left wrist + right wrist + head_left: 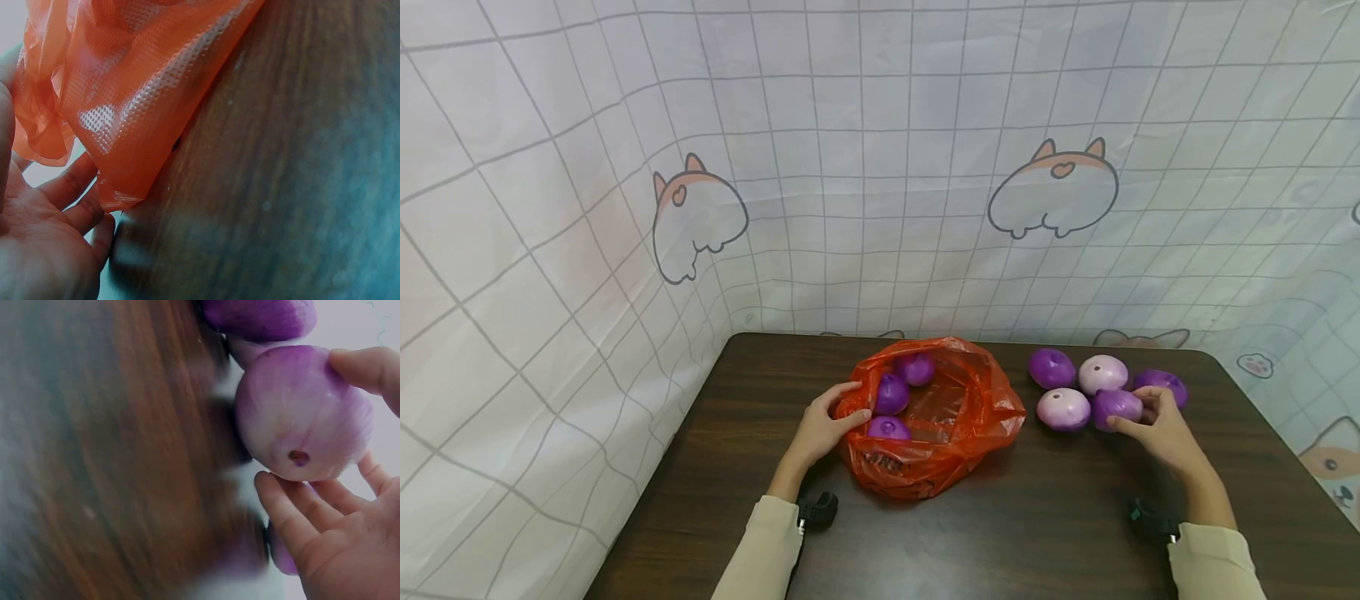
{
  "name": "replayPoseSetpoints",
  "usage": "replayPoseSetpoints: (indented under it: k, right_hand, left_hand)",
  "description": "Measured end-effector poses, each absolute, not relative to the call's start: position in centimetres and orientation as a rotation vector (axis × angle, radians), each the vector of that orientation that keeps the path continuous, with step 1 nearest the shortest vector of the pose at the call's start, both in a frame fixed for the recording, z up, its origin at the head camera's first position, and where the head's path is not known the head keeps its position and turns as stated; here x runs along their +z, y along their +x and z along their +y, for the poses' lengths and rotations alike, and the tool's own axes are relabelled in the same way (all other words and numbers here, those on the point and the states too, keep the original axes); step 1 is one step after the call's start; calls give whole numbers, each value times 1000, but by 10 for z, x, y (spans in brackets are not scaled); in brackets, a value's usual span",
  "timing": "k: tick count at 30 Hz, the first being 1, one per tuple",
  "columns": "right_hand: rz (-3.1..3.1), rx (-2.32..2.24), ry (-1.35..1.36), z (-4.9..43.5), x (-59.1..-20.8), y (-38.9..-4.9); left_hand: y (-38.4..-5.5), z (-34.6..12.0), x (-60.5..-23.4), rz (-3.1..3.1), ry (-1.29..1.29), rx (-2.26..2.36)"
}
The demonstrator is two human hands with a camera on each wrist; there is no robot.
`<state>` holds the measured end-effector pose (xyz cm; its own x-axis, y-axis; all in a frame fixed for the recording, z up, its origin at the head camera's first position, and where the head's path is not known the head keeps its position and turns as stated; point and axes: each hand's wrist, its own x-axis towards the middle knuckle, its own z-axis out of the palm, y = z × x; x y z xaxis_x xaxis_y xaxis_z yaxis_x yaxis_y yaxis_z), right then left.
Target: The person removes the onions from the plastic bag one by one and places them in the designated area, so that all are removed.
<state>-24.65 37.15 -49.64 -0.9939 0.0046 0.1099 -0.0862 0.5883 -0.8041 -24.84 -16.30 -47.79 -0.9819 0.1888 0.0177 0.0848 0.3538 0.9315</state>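
Closest in the right wrist view, the right hand (350, 550) pinches a purple onion (300, 412) among four others (1063, 409) on the bench's (962, 550) right; it looks firm, smooth, perhaps slippery, best held around its widest sides. Leftward, the left hand (820, 429) pinches the rim of a thin, limp red bag (1000, 408) containing three onions (892, 394).

Head camera looked forward-down over table (970, 533); close wrist views shared with it red bag (150, 81) (left), onion (300, 412) (right).
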Motion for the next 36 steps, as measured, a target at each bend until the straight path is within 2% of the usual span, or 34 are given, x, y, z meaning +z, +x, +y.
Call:
replayPoseSetpoints:
  k: [12,36]
  right_hand:
    - [-2809,1340,111,385,-495,-239]
    - [-2870,1316,190,382,-499,-243]
  left_hand:
    - [-249,-163,-478,2507,245,1710]
    - [-250,-163,-479,2509,257,1705]
